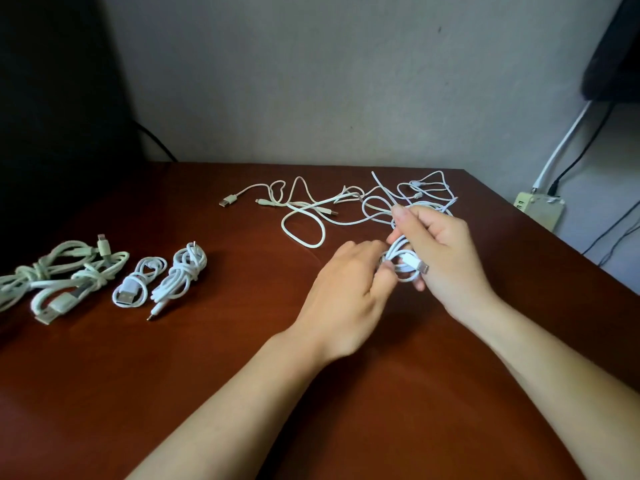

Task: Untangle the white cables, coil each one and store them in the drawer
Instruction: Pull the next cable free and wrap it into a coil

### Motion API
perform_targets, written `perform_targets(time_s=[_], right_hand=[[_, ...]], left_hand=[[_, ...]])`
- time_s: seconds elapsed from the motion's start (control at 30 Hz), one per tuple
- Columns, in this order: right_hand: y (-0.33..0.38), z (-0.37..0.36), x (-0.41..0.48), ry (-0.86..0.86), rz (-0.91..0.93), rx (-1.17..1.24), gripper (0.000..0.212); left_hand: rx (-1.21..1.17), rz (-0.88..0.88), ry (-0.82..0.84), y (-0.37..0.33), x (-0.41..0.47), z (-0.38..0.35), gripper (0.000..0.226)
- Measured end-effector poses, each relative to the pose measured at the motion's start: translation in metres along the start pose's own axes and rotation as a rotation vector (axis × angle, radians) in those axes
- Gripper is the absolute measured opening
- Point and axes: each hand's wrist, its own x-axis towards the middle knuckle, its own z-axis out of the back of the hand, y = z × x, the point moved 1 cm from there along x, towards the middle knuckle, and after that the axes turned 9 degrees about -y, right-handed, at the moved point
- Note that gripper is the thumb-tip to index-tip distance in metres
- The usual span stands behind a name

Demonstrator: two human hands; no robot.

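Observation:
A small coil of white cable point(403, 263) with a USB plug sticking out sits between my two hands over the brown table point(207, 358). My right hand point(440, 251) grips the coil, fingers curled round its loops. My left hand point(349, 289) pinches the coil's left side. The cable's free end runs back into a loose tangle of white cables point(363, 202) spread across the far middle of the table. Several coiled and tied cables point(104, 278) lie in a row at the left. No drawer is in view.
A grey wall stands behind the table. A dark object fills the far left corner. Off the table's right edge sits a power strip point(538, 209) with black and white cords running up the wall.

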Motion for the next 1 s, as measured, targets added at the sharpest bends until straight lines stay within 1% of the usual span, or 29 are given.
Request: perform_targets(time_s=[0.03, 0.13, 0.23, 0.3, 0.37, 0.43, 0.47, 0.5, 0.53, 0.6, 0.73, 0.83, 0.93, 1.0], right_hand=[[0.0, 0.0, 0.0, -0.004, -0.001, -0.002, 0.038], [0.001, 0.002, 0.001, -0.007, 0.006, -0.016, 0.039], [0.001, 0.001, 0.004, -0.017, -0.024, -0.021, 0.044], [0.002, 0.0, 0.005, -0.024, -0.058, 0.035, 0.044], [0.001, -0.001, 0.005, 0.03, -0.067, 0.111, 0.034], [-0.001, -0.003, 0.003, 0.121, -0.015, 0.078, 0.008], [-0.004, -0.004, 0.001, 0.153, 0.012, 0.036, 0.01], [-0.006, -0.006, 0.0, 0.171, 0.032, 0.01, 0.021], [-0.007, -0.008, -0.002, 0.177, 0.049, 0.003, 0.028], [-0.008, -0.01, -0.003, 0.164, 0.069, 0.011, 0.033], [-0.008, -0.01, -0.003, 0.146, 0.072, 0.038, 0.038], [-0.009, -0.011, -0.002, 0.128, 0.045, 0.079, 0.036], [-0.008, -0.01, -0.001, 0.102, 0.052, 0.114, 0.035], [-0.007, -0.01, -0.002, 0.104, 0.074, 0.132, 0.03]], left_hand=[[0.013, -0.012, 0.014, 0.001, 0.0, 0.0, 0.039], [0.063, 0.004, 0.02, -0.002, 0.0, -0.001, 0.033], [0.025, 0.106, -0.044, -0.009, -0.002, -0.005, 0.038], [-0.047, 0.221, -0.081, -0.011, -0.001, -0.006, 0.036], [-0.129, 0.336, -0.141, -0.008, 0.002, -0.006, 0.034], [-0.197, 0.399, -0.207, -0.003, 0.004, -0.004, 0.035], [-0.233, 0.427, -0.227, -0.001, 0.005, -0.003, 0.036], [-0.267, 0.458, -0.237, 0.001, 0.005, -0.002, 0.038], [-0.294, 0.488, -0.241, 0.002, 0.005, -0.001, 0.039], [-0.326, 0.523, -0.237, 0.002, 0.006, 0.0, 0.039], [-0.32, 0.504, -0.204, 0.002, 0.006, 0.002, 0.035], [-0.289, 0.442, -0.19, 0.001, 0.005, 0.003, 0.032], [-0.268, 0.371, -0.21, -0.001, 0.004, 0.005, 0.038], [-0.299, 0.379, -0.227, -0.001, 0.005, 0.005, 0.042]])
